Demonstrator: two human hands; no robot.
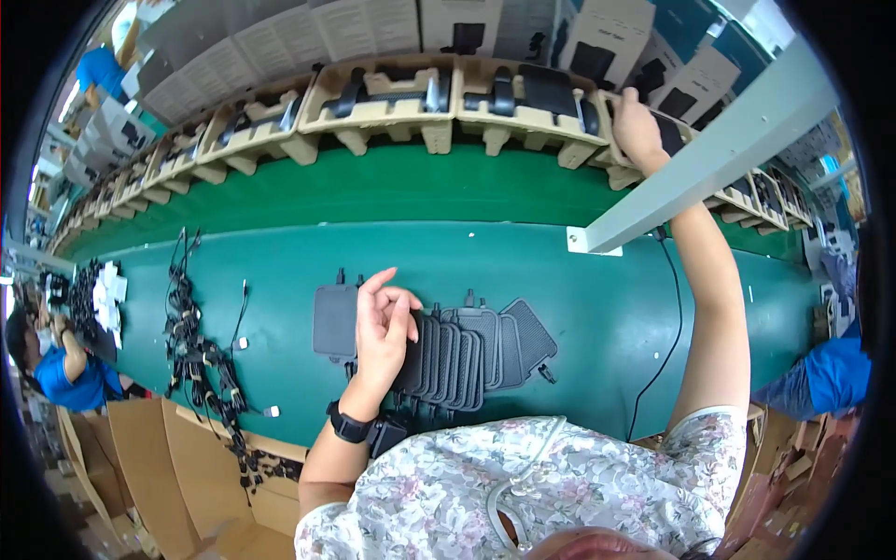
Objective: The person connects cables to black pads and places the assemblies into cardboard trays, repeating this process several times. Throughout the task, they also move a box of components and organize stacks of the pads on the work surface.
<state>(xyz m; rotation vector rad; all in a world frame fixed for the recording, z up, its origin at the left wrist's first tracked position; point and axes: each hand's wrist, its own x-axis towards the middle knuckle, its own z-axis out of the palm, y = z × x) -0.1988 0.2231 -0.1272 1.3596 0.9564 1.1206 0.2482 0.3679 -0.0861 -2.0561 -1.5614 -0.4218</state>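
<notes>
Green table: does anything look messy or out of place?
The black cables look messy: tangled at the left, some hanging over the near edge toward a cardboard box. The rightmost fanned panel lies askew.

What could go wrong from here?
The flat dark-grey textured panels lie fanned and overlapping beside the left hand, so a nudge might scatter them. The pale-grey metal post crosses in front of the right forearm, so drawing the right hand back from the brown moulded tray might knock it. The tangled thin black cables trail over the edge of the green table toward the brown cardboard box, so a snag could drag more down.
</notes>
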